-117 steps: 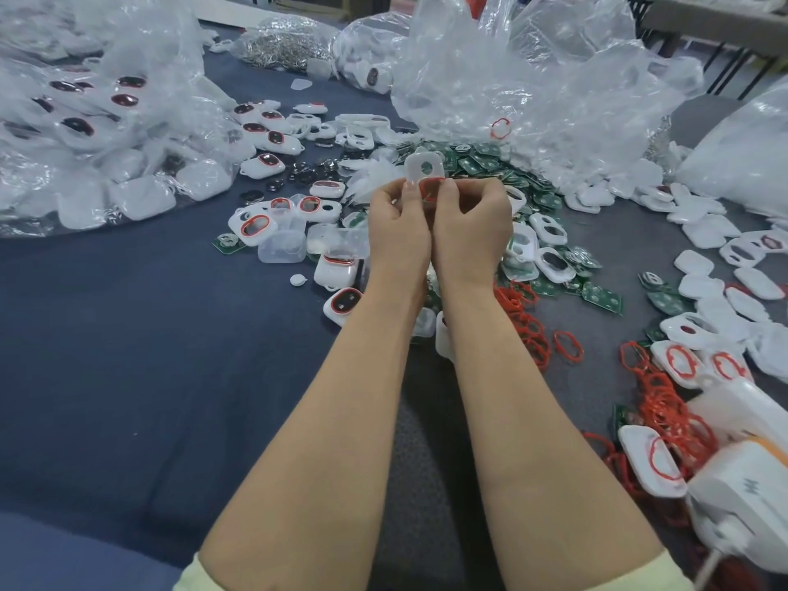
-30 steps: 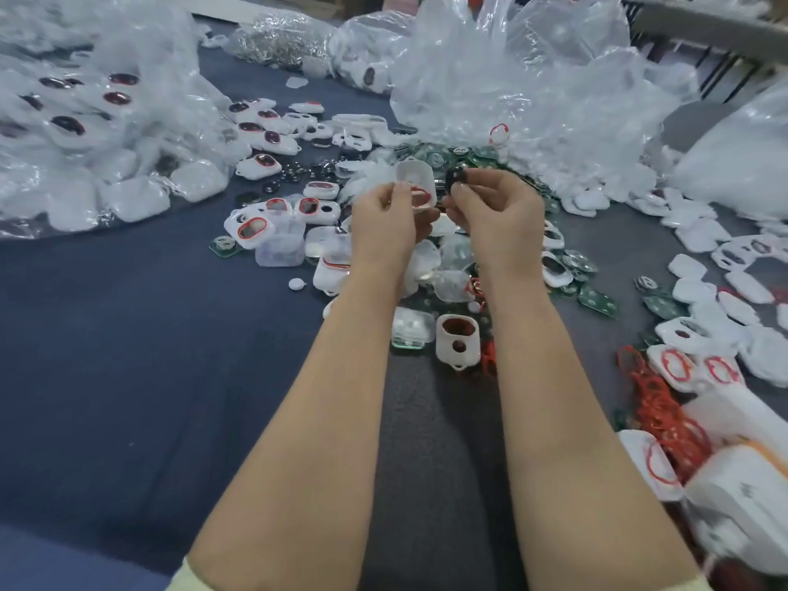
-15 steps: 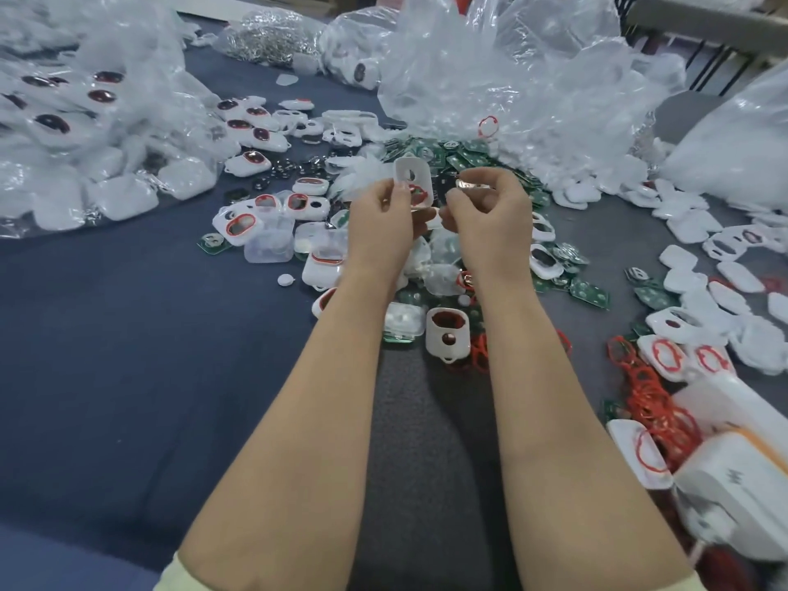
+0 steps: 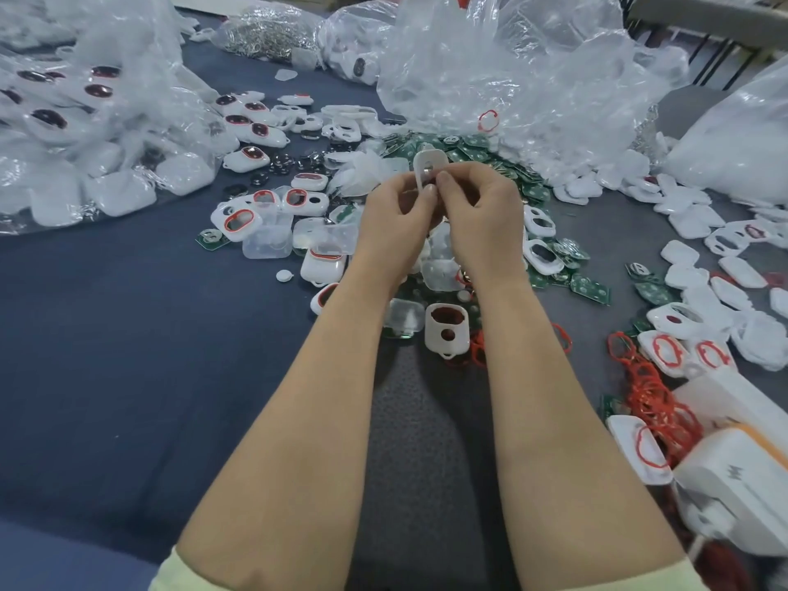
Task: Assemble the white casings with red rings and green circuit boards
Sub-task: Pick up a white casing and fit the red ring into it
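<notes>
Both hands are raised together over the middle of the table. My left hand (image 4: 396, 215) grips a white casing (image 4: 428, 162) upright by its lower part; its top end with a round hole sticks out above my fingers. My right hand (image 4: 482, 211) pinches the same casing from the right, fingertips pressed against its face. Whatever sits inside the casing is hidden by my fingers. Below my wrists another white casing (image 4: 447, 330) with a red ring lies flat. Green circuit boards (image 4: 590, 290) are scattered behind and right. Loose red rings (image 4: 648, 390) pile at right.
Large clear plastic bags (image 4: 511, 74) of parts crowd the back and left (image 4: 85, 134). Finished casings with dark windows (image 4: 251, 155) lie at back left. Clear inner covers (image 4: 268, 243) sit left of my hands. A white device (image 4: 733, 484) stands at the lower right edge.
My hands have closed together: the right hand, apart half a second ago with a small part pinched, now presses on the casing held by my left hand.
</notes>
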Demonstrator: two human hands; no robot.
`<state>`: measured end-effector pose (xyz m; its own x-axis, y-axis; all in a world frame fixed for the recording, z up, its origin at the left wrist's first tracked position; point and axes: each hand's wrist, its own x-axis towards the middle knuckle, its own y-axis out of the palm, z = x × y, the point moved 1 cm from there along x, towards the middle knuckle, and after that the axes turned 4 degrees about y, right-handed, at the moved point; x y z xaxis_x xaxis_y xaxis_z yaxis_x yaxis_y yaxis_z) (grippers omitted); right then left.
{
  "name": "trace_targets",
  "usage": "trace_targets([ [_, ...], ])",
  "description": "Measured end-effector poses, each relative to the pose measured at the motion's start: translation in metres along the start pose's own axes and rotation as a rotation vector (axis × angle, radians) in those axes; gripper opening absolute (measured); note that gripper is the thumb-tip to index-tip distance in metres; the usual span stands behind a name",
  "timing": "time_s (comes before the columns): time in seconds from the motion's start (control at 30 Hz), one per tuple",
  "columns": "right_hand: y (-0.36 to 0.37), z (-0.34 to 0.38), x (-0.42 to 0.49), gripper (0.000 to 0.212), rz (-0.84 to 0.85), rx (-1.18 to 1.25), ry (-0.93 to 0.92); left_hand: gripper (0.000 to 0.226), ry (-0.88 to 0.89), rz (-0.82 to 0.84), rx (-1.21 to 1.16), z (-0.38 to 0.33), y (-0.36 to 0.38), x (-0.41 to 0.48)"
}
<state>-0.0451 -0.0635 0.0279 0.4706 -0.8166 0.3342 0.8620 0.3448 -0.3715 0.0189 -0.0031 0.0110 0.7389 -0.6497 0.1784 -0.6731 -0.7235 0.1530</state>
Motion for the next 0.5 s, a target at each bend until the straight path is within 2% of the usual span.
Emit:
trace_targets([
  [0.1,-0.0014,-0.0007,-0.0005,0.007,-0.026,0.111,0.045,0.024,-0.023,-0.036,-0.018,0.001,-0.0006,0.0009],
  [0.2,-0.0029,-0.0031,0.0005,0.011,-0.05,0.098,0.068,0.021,-0.031,-0.087,-0.009,0.0017,-0.003,0.0025],
  [0.37,-0.0003,-0.0034,0.0018,0.004,0.031,0.077,0.075,0.014,-0.015,-0.086,-0.017,0.0041,-0.0049,0.0036],
  [0.5,-0.0004,-0.0077,0.0039,0.007,0.115,0.028,0.119,0.016,0.015,-0.087,0.16,0.0065,-0.008,0.0064],
])
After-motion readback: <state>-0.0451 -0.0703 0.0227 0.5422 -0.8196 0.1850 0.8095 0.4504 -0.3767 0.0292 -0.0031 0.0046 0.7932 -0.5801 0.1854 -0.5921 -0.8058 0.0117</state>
